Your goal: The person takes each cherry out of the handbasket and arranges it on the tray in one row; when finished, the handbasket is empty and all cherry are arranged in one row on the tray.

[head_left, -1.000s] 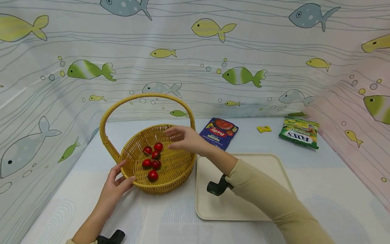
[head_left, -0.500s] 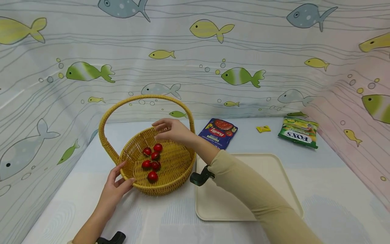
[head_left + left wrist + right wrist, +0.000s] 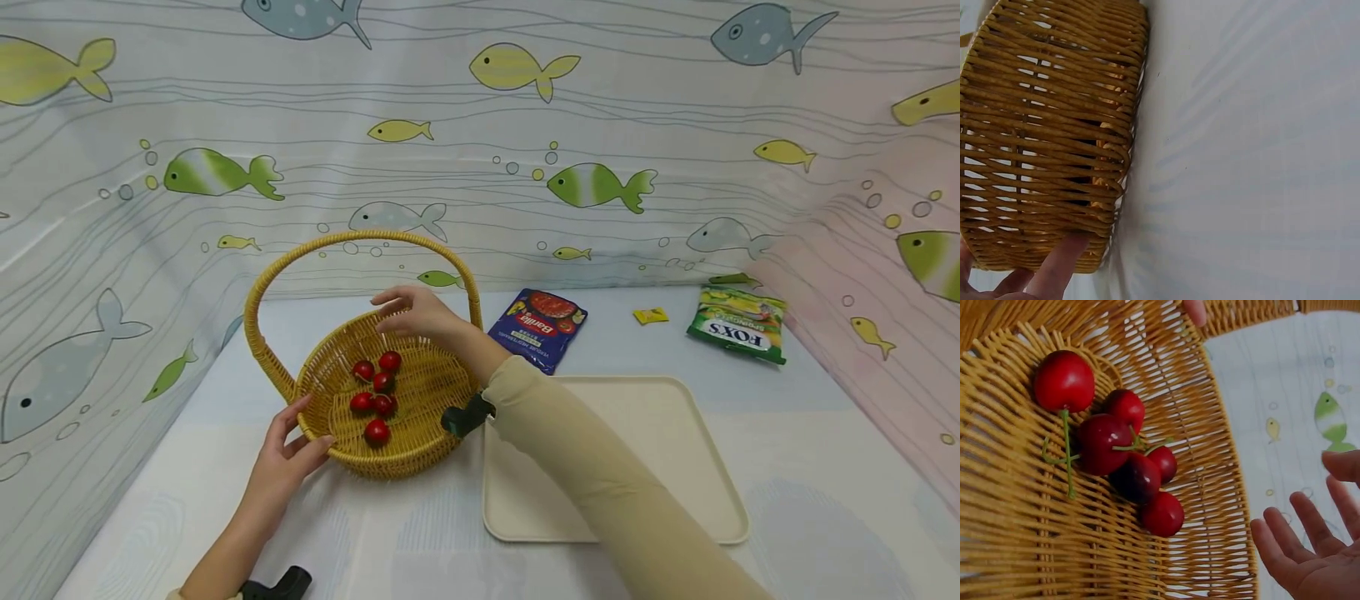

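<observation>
A wicker basket (image 3: 442, 400) with a tall arched handle stands on the left of the table. Several red cherries (image 3: 377, 432) lie inside it; green stems show on the cherries (image 3: 1104, 444) in the right wrist view. At the basket's near left rim, my left hand (image 3: 277, 471) holds on, thumb over the edge and fingers against the outer wall. Part of the left hand (image 3: 1047, 275) touches the weave in the left wrist view. My right hand (image 3: 420, 312) hovers over the basket's far side, under the handle, holding nothing. Its fingers (image 3: 1319, 528) are spread and loosely bent.
A cream tray (image 3: 645, 450) lies right of the basket, partly under the right sleeve. Behind it are a blue Barilla pouch (image 3: 536, 329), a small yellow packet (image 3: 650, 316) and a green Fox's bag (image 3: 738, 325). A fish-patterned curtain surrounds the table.
My right hand has moved left and slightly away from me over the basket, its forearm following. The left hand stays at the rim; the basket and cherries have not moved.
</observation>
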A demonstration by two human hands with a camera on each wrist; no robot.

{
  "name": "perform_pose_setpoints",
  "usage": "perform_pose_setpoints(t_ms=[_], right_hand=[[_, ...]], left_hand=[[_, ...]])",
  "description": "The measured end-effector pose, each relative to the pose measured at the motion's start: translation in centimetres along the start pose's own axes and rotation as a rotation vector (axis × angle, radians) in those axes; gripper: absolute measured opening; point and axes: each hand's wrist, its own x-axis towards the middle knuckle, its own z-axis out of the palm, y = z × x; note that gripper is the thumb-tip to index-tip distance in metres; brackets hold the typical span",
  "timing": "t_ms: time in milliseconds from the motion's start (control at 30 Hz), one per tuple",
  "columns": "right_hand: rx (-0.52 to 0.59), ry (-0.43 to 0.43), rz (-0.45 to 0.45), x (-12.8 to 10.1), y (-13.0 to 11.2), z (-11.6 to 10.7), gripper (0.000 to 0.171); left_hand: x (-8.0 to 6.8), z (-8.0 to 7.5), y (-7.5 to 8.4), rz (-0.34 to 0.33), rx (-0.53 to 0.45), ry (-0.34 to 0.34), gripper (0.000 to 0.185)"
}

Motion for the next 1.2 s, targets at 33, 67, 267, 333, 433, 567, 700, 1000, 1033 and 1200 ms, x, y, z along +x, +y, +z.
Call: perform_pose_setpoints(t_ms=[33, 67, 267, 333, 433, 567, 700, 1000, 1033, 1200], right_hand=[[0.004, -0.004, 0.010, 0.2, 0.2, 0.0, 0.039], [-0.004, -0.013, 0.019, 0.5, 0.5, 0.0, 0.039], [-0.060, -0.083, 0.024, 1.6, 1.8, -0.6, 0.041], [-0.087, -0.118, 0.029, 1.9, 2.0, -0.8, 0.041], [-0.166, -0.188, 0.048, 2.1, 2.3, -0.9, 0.042], [-0.352, -0.301, 0.046, 2.2, 2.2, -0.8, 0.044], [-0.494, -0.385, 0.042, 2.5, 2.0, -0.5, 0.047], [-0.696, -0.506, 0.103, 3.0, 2.2, 0.0, 0.053], [-0.708, -0.515, 0.108, 3.0, 2.2, 0.0, 0.053], [-0.710, -0.533, 0.172, 2.9, 2.4, 0.0, 0.043]], left_hand=[[0.0, 0.0, 0.0, -0.002, 0.000, 0.001, 0.070], [0.0, 0.0, 0.0, -0.004, 0.000, 0.002, 0.070], [-0.1, 0.0, 0.1, 0.006, -0.003, -0.003, 0.069], [-0.2, 0.0, 0.1, 0.010, -0.004, -0.004, 0.069], [-0.2, 0.0, 0.1, 0.012, -0.004, -0.008, 0.069], [-0.2, 0.0, 0.0, 0.008, -0.005, -0.008, 0.069], [-0.3, 0.0, 0.1, 0.014, -0.009, -0.006, 0.069], [-0.1, -0.1, 0.1, 0.012, -0.013, -0.003, 0.069], [-0.1, -0.1, 0.1, 0.009, -0.015, -0.002, 0.069], [-0.1, -0.1, 0.1, 0.003, -0.011, 0.002, 0.069]])
